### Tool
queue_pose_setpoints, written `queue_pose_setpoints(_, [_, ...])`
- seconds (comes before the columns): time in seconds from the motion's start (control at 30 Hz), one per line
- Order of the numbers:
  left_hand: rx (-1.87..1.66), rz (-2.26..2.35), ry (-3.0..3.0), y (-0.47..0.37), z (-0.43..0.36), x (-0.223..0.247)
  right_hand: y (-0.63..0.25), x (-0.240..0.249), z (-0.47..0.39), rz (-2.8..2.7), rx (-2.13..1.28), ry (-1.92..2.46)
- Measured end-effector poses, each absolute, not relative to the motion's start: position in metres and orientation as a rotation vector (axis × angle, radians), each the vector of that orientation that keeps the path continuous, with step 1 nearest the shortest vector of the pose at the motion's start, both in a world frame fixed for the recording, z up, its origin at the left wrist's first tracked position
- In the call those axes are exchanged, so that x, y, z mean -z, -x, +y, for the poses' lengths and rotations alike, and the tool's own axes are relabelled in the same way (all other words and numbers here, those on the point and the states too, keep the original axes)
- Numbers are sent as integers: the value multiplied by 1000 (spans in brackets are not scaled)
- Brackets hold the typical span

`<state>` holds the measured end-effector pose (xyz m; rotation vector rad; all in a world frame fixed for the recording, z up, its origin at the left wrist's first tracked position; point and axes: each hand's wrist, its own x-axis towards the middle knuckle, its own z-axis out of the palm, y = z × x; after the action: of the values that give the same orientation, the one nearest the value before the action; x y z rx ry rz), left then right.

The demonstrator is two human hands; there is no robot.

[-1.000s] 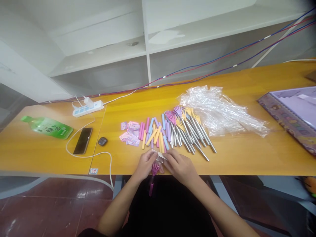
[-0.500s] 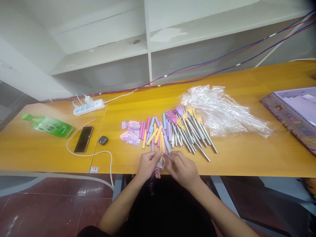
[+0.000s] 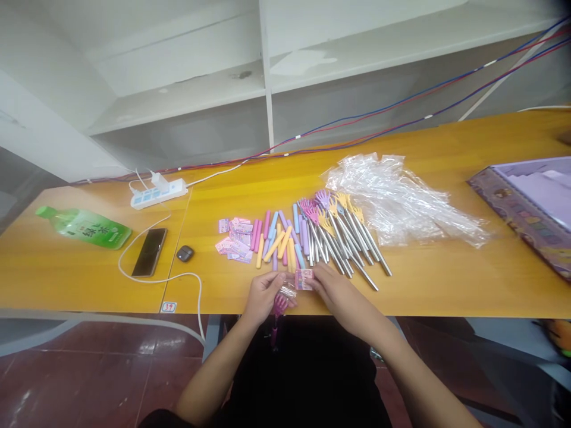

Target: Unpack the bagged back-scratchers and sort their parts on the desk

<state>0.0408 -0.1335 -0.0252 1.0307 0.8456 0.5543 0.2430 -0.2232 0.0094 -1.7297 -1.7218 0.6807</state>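
Observation:
At the table's front edge my left hand (image 3: 262, 299) is closed on a clear plastic bag (image 3: 288, 290). A magenta back scratcher (image 3: 280, 305) hangs below that hand, its claw end up; it appears to be inside the bag. My right hand (image 3: 341, 297) pinches a small pink printed card (image 3: 304, 279) beside the bag's top. Just beyond my hands lie several coloured handle tubes (image 3: 276, 245), in pink, yellow, blue and purple. To their right is a heap of back scratchers (image 3: 341, 235) with metal rods and hand-shaped ends. A pile of printed cards (image 3: 241, 241) lies to the left.
Clear plastic bags (image 3: 392, 199) are heaped at the back right, near a purple printed box (image 3: 526, 220). On the left are a green bottle (image 3: 84, 227), a phone (image 3: 150, 252), a black case (image 3: 185, 253), a power strip (image 3: 158, 194) and a loose white cable (image 3: 178, 276).
My right hand has turned and moved slightly right, and the pink card now shows flat in its fingers. The bag and magenta back scratcher stay at my left hand.

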Motion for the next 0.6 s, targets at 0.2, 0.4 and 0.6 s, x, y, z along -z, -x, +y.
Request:
queue_pose_setpoints(0.2, [-536,839,-1010,-42,-133,25,-245,-4,-218,-1780,-480,1767])
queue_pose_setpoints(0.4, [-528,852,-1033,-41,-132,29,-234,9,-214,-1710,-267,1726])
queue_pose_setpoints(0.6, [-535,852,-1028,-42,-135,29,-226,18,-214,-1519,-325,1624])
